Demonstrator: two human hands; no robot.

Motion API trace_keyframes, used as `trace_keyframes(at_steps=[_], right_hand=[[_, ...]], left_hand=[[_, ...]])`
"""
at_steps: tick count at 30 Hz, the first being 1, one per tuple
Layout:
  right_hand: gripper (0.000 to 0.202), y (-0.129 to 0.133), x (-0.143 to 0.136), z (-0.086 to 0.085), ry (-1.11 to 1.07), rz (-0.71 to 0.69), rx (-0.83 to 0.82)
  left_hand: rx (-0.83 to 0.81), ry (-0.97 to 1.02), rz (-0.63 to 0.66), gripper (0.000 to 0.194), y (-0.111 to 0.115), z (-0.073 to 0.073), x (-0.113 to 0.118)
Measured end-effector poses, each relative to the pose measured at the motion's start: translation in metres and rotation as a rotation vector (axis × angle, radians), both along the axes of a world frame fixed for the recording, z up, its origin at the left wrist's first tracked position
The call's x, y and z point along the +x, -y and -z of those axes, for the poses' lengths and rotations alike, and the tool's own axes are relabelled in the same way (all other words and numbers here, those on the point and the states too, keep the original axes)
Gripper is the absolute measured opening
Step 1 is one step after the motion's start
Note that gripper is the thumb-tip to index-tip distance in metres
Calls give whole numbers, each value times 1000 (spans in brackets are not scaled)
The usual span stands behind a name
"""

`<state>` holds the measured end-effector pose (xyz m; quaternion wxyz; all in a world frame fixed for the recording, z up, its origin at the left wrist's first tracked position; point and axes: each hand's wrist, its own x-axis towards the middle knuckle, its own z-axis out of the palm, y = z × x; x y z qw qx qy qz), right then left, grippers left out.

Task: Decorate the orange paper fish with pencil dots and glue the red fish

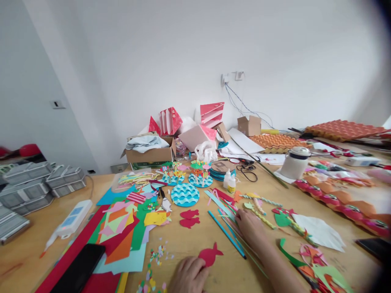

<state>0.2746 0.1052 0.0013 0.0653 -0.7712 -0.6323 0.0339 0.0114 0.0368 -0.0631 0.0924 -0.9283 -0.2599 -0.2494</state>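
Observation:
A red paper fish (209, 256) lies at the front of the wooden table. My left hand (188, 275) is at its left end, with bent fingers closed on that edge against the tabletop. Further forward and to the right, my right hand (248, 222) rests over a bundle of thin paper strips (224, 208). Its fingers are curled down, and what lies under them is hidden. Beside it is a blue pencil-like stick (227, 235). Two more red paper fish (189, 223) lie beyond my left hand, below a round blue wave-patterned disc (185, 195).
Coloured paper sheets (120, 244) and a black phone (80, 266) cover the left side, near a white glue gun (71, 219). Small glue bottles (231, 185) stand mid-table. Scissors (308, 278) and paper scraps lie front right. A lidded jar (295, 163) stands behind.

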Motion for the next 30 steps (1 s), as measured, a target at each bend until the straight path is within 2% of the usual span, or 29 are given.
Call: trace_keyframes(at_steps=[8,13,20,30], right_hand=[[30,2,-1,2,31,-22,21],[27,0,0,5,40,-11,31],[24,-1,-6,0,31,-25,31],[26,-5,-4,6,14,-22,42]], left_hand=[[148,141,-65,33,-1,12,8],[166,136,-62,36,-2,10,7],[133,86,-66,25,-4,20,5],[196,114,-52,35,-2,6,6]])
